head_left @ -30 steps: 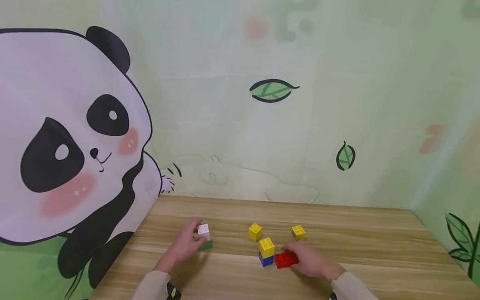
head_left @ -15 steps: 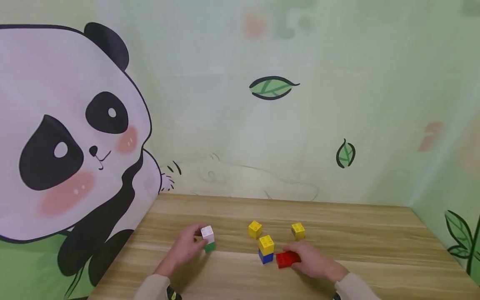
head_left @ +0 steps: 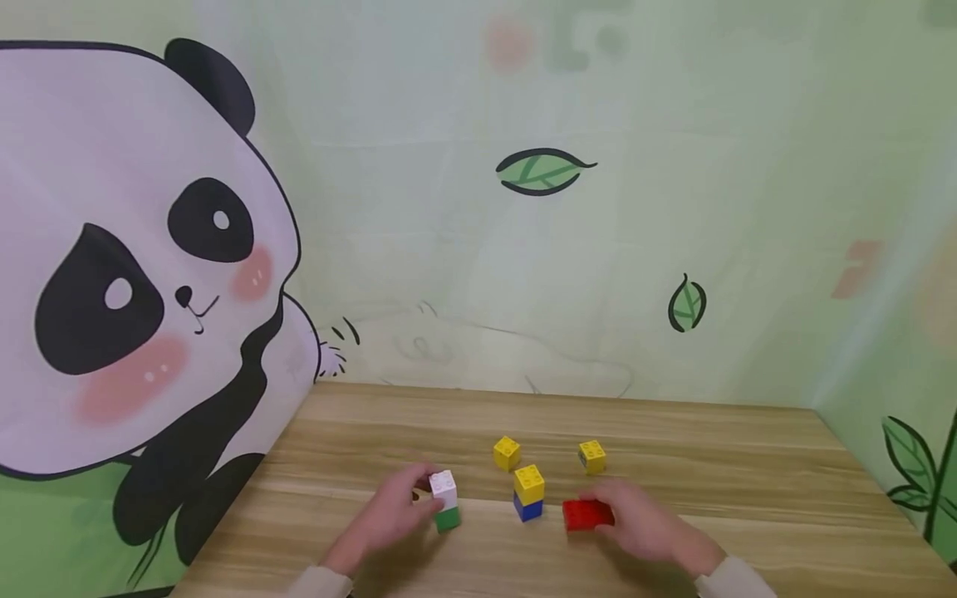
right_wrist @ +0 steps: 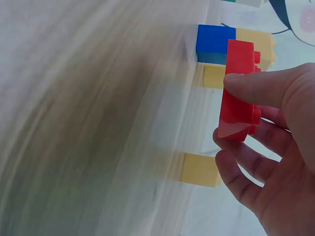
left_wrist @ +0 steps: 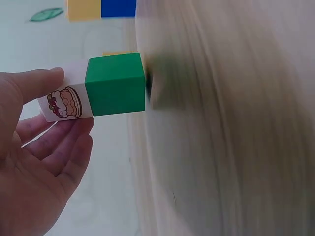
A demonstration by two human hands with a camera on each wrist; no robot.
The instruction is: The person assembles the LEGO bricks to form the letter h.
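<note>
My left hand (head_left: 395, 513) pinches a white toy brick (head_left: 444, 488) between thumb and fingers. Joined beneath that brick is a green brick (left_wrist: 116, 84), and the pair stands upright. A cake picture shows on the white brick's side in the left wrist view. Across the table, my right hand (head_left: 649, 525) holds a red brick (head_left: 586, 515), studs up, with the thumb pressed along its near side (right_wrist: 238, 93). Between the hands stands a yellow brick (head_left: 529, 483) stacked on a blue brick (head_left: 528, 508), touched by neither hand. Whether the held bricks touch the table is hard to tell.
Two single yellow bricks sit farther back, one (head_left: 507, 453) behind the yellow-and-blue stack and one (head_left: 592, 457) behind the red brick. The wood-grain table (head_left: 718, 465) ends at a printed panda backdrop (head_left: 449, 249).
My left hand has carried the white-and-green pair rightward and nearer, towards the yellow-and-blue stack. The red brick has shifted slightly right with my right hand, widening its gap from that stack.
</note>
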